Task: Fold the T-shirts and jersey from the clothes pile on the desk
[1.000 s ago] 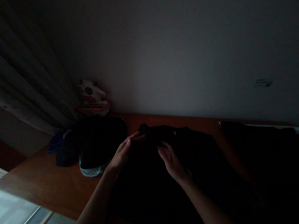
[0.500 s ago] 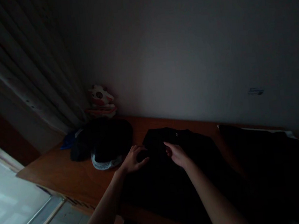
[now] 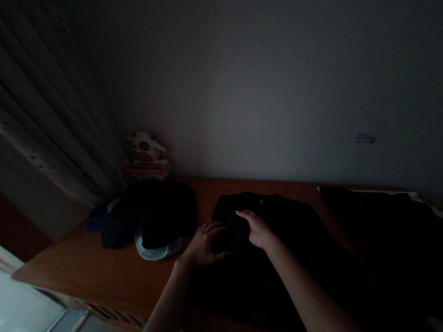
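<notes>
So the shirt (image 3: 252, 276) is laid out flat on the worktop (image 3: 98, 269), probably to keep it all within reach. Left hand (image 3: 202, 246) is open at its side, maybe steadying it; right hand (image 3: 258, 230), too dark to tell if it's gripping cloth.

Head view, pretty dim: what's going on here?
A person has both bare hands at a black garment spread on a wooden tabletop. The left hand, fingers spread, is at the black garment's left side; the right hand is curled over its upper part, its grip too dark to tell. A dark pile of cloth lies to the left, another dark cloth to the right.
</notes>
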{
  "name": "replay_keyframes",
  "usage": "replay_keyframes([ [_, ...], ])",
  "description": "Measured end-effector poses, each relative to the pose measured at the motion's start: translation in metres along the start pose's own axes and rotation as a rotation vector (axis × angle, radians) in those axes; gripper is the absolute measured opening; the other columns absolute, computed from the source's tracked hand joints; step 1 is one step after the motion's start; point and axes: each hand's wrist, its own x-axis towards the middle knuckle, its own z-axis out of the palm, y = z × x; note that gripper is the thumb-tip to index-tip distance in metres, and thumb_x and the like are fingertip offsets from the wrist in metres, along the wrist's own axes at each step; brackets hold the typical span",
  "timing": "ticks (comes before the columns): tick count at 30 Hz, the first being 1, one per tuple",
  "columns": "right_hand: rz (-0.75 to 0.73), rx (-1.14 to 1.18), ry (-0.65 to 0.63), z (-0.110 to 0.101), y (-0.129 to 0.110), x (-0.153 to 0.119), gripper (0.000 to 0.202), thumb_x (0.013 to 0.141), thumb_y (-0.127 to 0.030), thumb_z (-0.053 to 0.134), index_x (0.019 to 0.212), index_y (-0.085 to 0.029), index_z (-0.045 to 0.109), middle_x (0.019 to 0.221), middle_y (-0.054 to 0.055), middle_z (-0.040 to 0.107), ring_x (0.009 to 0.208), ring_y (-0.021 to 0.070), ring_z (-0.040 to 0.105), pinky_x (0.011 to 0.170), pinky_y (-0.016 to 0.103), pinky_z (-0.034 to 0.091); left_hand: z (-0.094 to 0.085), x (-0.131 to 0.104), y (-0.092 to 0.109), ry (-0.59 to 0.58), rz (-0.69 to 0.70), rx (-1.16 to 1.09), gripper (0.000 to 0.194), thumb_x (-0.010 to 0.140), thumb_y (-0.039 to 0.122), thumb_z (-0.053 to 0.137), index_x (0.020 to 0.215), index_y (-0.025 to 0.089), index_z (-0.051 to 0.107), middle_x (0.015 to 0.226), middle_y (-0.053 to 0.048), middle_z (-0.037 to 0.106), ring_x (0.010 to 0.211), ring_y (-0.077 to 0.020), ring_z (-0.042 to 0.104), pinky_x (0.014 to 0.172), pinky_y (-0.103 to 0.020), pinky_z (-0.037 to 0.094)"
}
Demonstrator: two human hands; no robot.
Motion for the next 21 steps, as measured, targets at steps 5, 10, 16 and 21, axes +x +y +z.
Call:
replay_keyframes([
  [5,-0.22,-0.054,0.294,-0.002,-0.005,-0.006,0.027,0.065,-0.033,0.067,0.086,-0.027,0.05,0.097,0.005,0.063,0.103,0.0251,0.06,0.098,0.043,0.047,0.003,0.001,-0.004,-0.01,-0.021,-0.027,0.069,0.08,0.05,0.072,0.14,0.02,0.056,0.147,-0.017,0.055,0.135,-0.0354,0.051,0.113,-0.055,0.039],
  [10,-0.704,-0.488,0.401,-0.011,0.002,-0.03,0.009,0.076,-0.025,0.056,0.084,-0.026,0.052,0.104,0.01,0.058,0.115,0.0282,0.052,0.108,0.048,0.038,0.003,0.001,-0.006,-0.004,-0.029,-0.003,0.062,0.078,0.022,0.066,0.139,0.018,0.057,0.146,-0.015,0.056,0.134,-0.0334,0.052,0.113,-0.054,0.039],
  [16,-0.379,-0.539,0.522,-0.038,0.026,-0.01,0.045,0.075,-0.04,0.065,0.112,-0.022,0.049,0.122,0.016,0.055,0.098,0.0279,0.063,0.088,0.043,0.054,0.002,-0.001,-0.006,-0.057,-0.016,0.024,0.049,0.085,0.016,0.057,0.133,0.02,0.063,0.145,-0.013,0.058,0.133,-0.031,0.053,0.113,-0.052,0.04],
  [21,-0.285,-0.658,0.409,-0.056,0.029,0.008,0.057,0.064,-0.039,0.078,0.113,-0.021,0.055,0.109,0.013,0.064,0.106,0.0319,0.064,0.097,0.044,0.05,-0.002,0.003,0.002,-0.077,-0.002,0.115,0.053,0.085,0.025,0.066,0.138,0.023,0.06,0.149,-0.013,0.055,0.136,-0.0353,0.05,0.112,-0.057,0.039],
])
